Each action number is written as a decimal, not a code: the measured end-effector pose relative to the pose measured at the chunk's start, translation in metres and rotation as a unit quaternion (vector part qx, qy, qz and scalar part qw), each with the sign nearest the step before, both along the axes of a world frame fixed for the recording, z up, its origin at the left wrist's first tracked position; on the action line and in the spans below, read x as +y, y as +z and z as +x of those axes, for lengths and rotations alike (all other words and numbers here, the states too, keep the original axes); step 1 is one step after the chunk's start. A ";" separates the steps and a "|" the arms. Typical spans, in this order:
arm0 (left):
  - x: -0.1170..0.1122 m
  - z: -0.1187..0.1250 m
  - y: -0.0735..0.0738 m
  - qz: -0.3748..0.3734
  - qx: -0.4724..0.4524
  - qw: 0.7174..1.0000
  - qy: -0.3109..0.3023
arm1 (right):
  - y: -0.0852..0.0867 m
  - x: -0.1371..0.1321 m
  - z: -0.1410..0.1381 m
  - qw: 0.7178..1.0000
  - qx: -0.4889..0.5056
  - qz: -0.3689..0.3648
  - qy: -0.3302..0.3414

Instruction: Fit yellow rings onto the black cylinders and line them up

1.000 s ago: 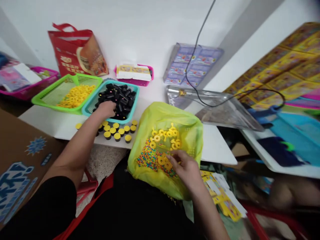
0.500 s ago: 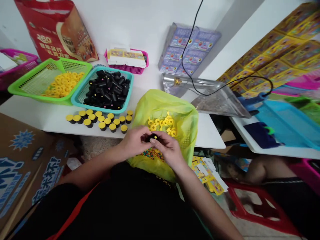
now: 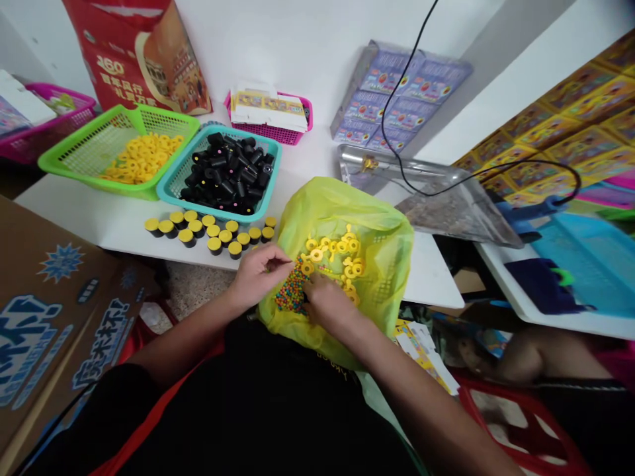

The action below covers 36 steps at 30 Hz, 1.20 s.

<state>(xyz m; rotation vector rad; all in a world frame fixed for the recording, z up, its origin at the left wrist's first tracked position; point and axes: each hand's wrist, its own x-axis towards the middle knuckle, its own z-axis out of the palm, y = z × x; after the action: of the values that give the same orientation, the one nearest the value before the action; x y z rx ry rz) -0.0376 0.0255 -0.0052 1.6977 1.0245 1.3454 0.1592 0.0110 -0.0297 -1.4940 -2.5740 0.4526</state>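
The crinkly yellow plastic bag [image 3: 377, 277] slumps open at the desk's [image 3: 99, 218] 6 o'clock edge, probably so the small round beads [image 3: 290, 294] and yellow rings [image 3: 337, 248] are within reach. The left hand [image 3: 255, 272], fingers pressed together, meets the bag's 9 o'clock rim. The right hand [image 3: 330, 304] digs inside; I cannot tell how its fingers are set.

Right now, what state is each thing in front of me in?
Yellow bag, open, beads and rings inside.
Teal basket, heaped with black tubes.
Green basket, partly filled with yellow rings.
Capped tubes, upright in rows.
Left hand, fingers curled at the bag's edge.
Right hand, down in the bag.
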 end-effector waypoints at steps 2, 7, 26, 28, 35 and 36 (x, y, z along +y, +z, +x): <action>0.001 -0.001 0.000 -0.012 -0.003 1.000 0.006 | 0.002 0.003 -0.007 0.999 0.018 -0.026 0.017; -0.003 -0.005 0.001 -0.022 0.002 1.000 -0.013 | 0.007 0.001 0.002 0.987 0.152 -0.056 -0.022; -0.009 0.022 -0.005 0.154 0.130 0.977 -0.073 | 0.009 -0.012 0.042 0.992 0.007 0.011 -0.126; -0.010 0.020 -0.005 0.129 0.131 0.980 -0.081 | 0.009 -0.016 0.035 0.992 -0.062 0.004 -0.109; -0.008 0.019 -0.014 0.039 0.150 0.985 -0.069 | 0.016 -0.015 0.041 0.971 0.114 0.038 -0.205; -0.008 0.020 -0.014 0.034 0.152 0.985 -0.070 | 0.017 -0.015 0.044 0.962 0.150 0.047 -0.222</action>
<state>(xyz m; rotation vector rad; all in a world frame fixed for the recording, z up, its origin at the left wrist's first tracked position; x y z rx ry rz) -0.0173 0.0176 -0.0190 2.0305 1.0123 1.0629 0.2036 -0.0035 -0.0131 -1.7469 -1.9307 0.4461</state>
